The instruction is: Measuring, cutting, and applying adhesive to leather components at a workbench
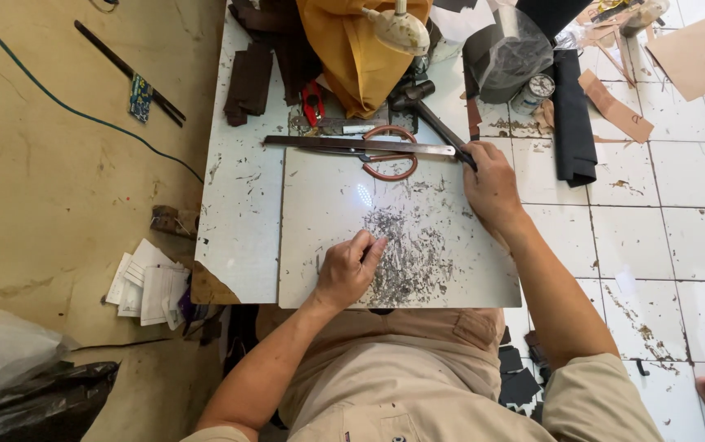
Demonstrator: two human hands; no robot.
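Hammer (430,115) handle grasped in right hand (490,188) fingers, left hand (351,266) fingers curled, empty, resting on scuffed cutting plate (328,205)

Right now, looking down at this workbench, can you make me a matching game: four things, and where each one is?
Things:
1. left hand
2. right hand
3. scissors
4. black roll

Places:
A. gripping the hammer's handle
B. on the white tiles, right of the board
C. on the scratched cutting plate
D. beside the long metal ruler

Pairs: 1-C, 2-A, 3-D, 4-B
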